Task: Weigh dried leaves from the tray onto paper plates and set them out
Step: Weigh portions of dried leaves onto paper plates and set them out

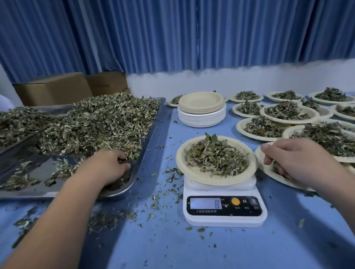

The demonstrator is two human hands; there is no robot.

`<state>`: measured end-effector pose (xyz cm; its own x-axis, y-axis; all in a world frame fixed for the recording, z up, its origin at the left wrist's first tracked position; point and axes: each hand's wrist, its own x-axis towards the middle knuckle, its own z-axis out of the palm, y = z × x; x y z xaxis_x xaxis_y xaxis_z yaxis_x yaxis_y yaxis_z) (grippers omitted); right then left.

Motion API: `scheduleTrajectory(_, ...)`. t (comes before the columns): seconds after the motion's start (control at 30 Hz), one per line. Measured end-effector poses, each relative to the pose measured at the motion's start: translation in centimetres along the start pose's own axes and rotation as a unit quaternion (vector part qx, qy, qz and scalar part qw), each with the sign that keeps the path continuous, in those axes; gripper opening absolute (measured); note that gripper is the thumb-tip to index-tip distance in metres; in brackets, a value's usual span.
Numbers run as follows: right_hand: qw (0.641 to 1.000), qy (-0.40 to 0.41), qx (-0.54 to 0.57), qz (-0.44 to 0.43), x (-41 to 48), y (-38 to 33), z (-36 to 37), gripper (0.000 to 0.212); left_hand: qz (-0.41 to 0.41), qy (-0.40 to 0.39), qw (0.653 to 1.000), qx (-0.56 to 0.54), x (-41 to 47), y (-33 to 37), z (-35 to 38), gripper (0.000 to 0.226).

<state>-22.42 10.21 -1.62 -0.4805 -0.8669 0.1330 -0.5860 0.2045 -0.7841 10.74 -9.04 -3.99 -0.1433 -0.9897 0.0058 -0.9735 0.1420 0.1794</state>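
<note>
A steel tray (150,135) at the left holds a big heap of dried leaves (102,121). My left hand (107,169) reaches into the tray's near right corner, fingers curled into the leaves there. A white digital scale (223,210) in the middle carries a paper plate (195,175) heaped with leaves; its display reads 8. My right hand (297,159) hovers just right of that plate, over another plate (264,166), fingers curled down with bits of leaf under the fingertips.
A stack of unused paper plates (202,112) stands behind the scale. Several filled plates (288,112) cover the table's right side. Cardboard boxes (53,89) sit behind the tray. Leaf scraps (107,218) litter the blue table (178,253) in front of the tray.
</note>
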Motion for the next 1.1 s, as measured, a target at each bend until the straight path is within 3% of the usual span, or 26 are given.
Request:
scheduleTrajectory(0.1, 1.000, 0.002, 0.004, 0.004, 0.0, 0.0, 0.0, 0.039, 0.004, 0.043, 0.999, -0.024, -0.5, -0.2, -0.3, 0.031)
scheduleTrajectory(0.27, 1.000, 0.009, -0.001, -0.004, -0.1, 0.0, 0.1, 0.039, 0.009, 0.061, 0.997, -0.036, -1.5, 0.3, -0.7, 0.036)
scheduleTrajectory(0.37, 0.999, 0.027, 0.000, -0.023, -0.2, -0.2, 0.4, 0.036, 0.032, 0.110, 0.992, -0.059, -2.3, 1.2, -1.1, 0.035)
scheduleTrajectory(0.47, 0.997, 0.045, -0.037, -0.054, -0.3, -0.4, 1.0, 0.038, 0.108, 0.198, 0.965, -0.132, -3.6, 2.7, -1.3, 0.032)
scheduleTrajectory(0.57, 0.992, 0.068, -0.075, -0.071, -0.2, -0.6, 1.4, 0.040, 0.242, 0.229, 0.920, -0.208, -5.6, 5.0, -1.7, 0.027)
scheduleTrajectory(0.67, 0.993, 0.077, -0.066, -0.067, -0.2, -0.5, 1.4, 0.040, 0.338, 0.203, 0.885, -0.248, -6.8, 7.3, -2.3, 0.031)
scheduleTrajectory(0.8, 0.993, 0.086, -0.049, -0.061, 0.0, -0.4, 1.1, 0.037, 0.407, 0.105, 0.893, -0.162, -6.4, 10.7, -3.4, 0.049)
scheduleTrajectory(0.93, 0.993, 0.087, -0.052, -0.065, -0.1, -0.4, 0.9, 0.037, 0.420, 0.005, 0.907, -0.029, -5.4, 13.9, -4.7, 0.059)
scheduleTrajectory(1.1, 0.993, 0.085, -0.044, -0.066, -0.1, -0.4, 0.6, 0.036, 0.405, -0.032, 0.909, 0.095, -4.8, 16.0, -4.8, 0.050)
